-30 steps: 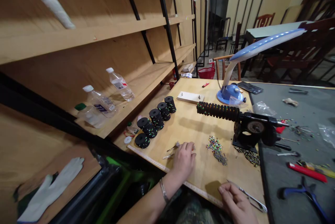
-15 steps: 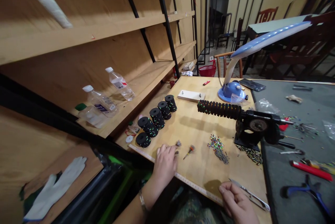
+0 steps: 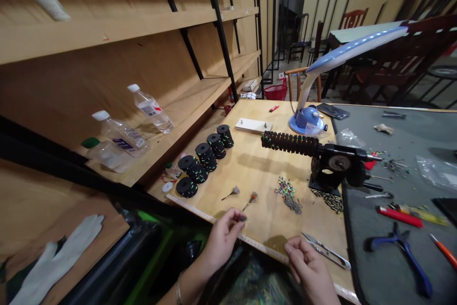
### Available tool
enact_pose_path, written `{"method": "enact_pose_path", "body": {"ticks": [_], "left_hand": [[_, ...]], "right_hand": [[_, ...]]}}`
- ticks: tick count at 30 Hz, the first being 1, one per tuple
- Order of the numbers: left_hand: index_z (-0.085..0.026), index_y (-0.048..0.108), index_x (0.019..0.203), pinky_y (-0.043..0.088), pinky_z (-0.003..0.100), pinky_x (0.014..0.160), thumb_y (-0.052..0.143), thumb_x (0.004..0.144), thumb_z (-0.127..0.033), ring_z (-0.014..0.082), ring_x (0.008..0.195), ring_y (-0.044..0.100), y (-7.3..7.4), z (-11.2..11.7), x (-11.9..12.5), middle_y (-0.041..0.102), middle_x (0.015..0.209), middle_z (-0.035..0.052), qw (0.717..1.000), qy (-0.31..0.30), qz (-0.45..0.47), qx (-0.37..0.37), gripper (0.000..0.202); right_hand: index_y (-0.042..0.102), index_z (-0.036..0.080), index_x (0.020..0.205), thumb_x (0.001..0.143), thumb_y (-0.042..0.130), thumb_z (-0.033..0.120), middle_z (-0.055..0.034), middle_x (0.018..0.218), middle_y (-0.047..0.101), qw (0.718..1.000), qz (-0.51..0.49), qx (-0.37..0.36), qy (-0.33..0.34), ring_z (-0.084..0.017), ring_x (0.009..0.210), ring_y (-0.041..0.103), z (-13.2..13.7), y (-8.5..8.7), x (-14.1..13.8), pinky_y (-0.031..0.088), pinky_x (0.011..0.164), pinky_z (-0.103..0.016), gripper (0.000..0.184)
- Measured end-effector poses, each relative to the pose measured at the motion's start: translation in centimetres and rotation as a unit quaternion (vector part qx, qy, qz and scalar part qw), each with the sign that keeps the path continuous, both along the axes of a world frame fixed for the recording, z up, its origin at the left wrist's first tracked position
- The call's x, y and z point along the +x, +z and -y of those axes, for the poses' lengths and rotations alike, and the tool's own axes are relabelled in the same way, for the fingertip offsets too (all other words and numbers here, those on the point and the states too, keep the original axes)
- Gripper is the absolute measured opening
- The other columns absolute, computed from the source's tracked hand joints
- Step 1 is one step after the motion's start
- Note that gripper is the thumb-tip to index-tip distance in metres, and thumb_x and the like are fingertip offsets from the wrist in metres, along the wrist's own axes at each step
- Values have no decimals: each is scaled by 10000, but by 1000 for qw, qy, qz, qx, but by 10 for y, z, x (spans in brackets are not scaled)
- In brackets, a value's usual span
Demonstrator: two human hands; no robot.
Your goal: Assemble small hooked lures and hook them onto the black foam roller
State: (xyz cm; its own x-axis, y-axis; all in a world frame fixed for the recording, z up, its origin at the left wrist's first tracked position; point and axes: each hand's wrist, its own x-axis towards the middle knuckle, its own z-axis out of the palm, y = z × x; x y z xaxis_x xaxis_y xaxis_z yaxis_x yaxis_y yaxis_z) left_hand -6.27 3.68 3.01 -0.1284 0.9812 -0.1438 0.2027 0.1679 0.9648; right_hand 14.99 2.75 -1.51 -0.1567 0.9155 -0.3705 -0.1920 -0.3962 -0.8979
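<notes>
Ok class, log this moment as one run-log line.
left hand: pinches small dark piece | right hand: curled beside snips | bench: two tufts, bead pile

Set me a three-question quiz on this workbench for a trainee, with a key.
1. True or false: the left hand lies flat on the table.
2. Which thing lies nearest the right hand? A. metal snips B. blue lamp C. white glove
3. Fill in: ___ plastic bottles lie on the shelf.
Key: 1 false, it is raised and pinches a small dark piece; 2 A; 3 three.
</notes>
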Motion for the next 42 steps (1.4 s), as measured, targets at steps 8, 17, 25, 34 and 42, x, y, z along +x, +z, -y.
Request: {"method": "enact_pose_path", "body": {"ticks": [8, 17, 25, 34, 42], "left_hand": [[-172, 495, 776, 282, 210, 515, 692, 730, -497, 77, 552, 423, -22, 15, 62, 499, 644, -45, 953, -70, 250, -156, 383], [-175, 474, 756, 244, 226, 500, 687, 702, -564, 73, 531, 358, -18, 11, 78, 445, 603, -68, 954, -108, 225, -164, 447], [-179, 469, 731, 238, 221, 483, 708, 682, -557, 65, 509, 355, -27, 13, 80, 428, 580, -79, 954, -87, 222, -180, 451], [-188, 456, 708, 188, 219, 465, 728, 658, -534, 54, 472, 341, -22, 12, 82, 472, 564, -71, 939, -108, 242, -221, 443], [-187, 458, 725, 208, 219, 474, 710, 666, -588, 57, 480, 331, -21, 14, 83, 463, 566, -73, 947, -110, 231, -195, 477]], "right_hand": [[516, 188, 732, 679, 674, 683, 130, 410, 337, 1000, 3, 0, 10, -38, 351, 266, 0, 11, 0, 153, 389, -166, 523], [506, 196, 645, 623, 705, 660, 124, 397, 345, 999, 26, -27, -1, -40, 331, 261, 5, 20, 7, 189, 361, -170, 505], [507, 202, 657, 676, 680, 644, 125, 394, 341, 999, 34, -30, 25, -49, 326, 271, 15, 7, 8, 210, 353, -171, 475], [572, 171, 688, 686, 686, 639, 99, 430, 379, 997, 49, 39, -52, -55, 369, 313, 6, 7, 7, 217, 378, -184, 482], [632, 147, 728, 700, 687, 608, 68, 463, 443, 994, 73, 54, -53, -73, 389, 366, 6, 2, 10, 260, 396, -198, 466]]}}
